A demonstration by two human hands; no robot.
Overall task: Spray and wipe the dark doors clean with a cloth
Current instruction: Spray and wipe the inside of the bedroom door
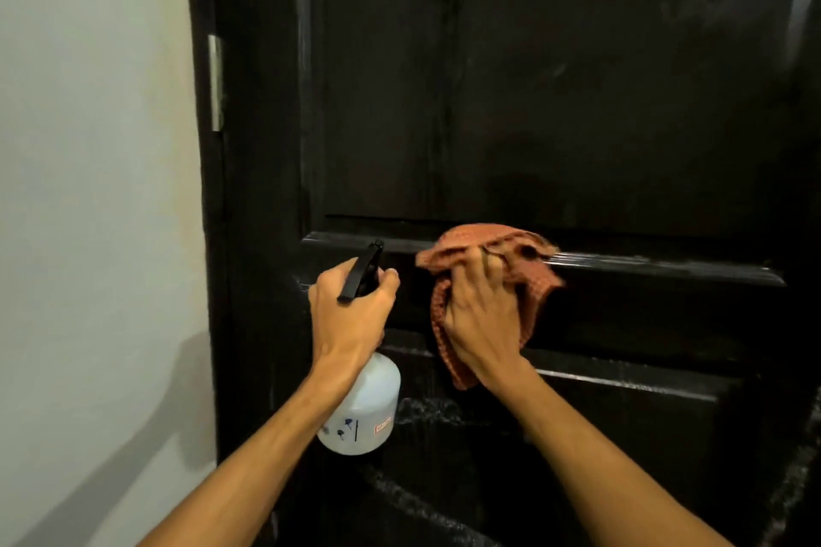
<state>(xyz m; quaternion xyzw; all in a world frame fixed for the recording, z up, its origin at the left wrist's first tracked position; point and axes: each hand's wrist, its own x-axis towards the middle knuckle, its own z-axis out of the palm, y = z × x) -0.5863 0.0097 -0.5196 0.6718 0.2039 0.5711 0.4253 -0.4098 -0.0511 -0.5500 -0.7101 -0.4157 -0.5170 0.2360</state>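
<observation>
two hands meet at the glossy black panelled wooden door (pixel 577 102). risk first: the white plastic spray bottle with a black trigger head (pixel 364 404) hangs from the left hand (pixel 351 311) alone, fingers clenched round its neck, and a wet grip could let it slip. to its right, the right hand (pixel 484 315) presses a crumpled orange checked cloth (pixel 488 244) against the door's moulded rail (pixel 666 269), fingers curled into it. the bunched folds may smear grime instead of lifting it.

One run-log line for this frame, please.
left hand: grips spray bottle | right hand: holds cloth against dark door rail | phase: wipe
</observation>
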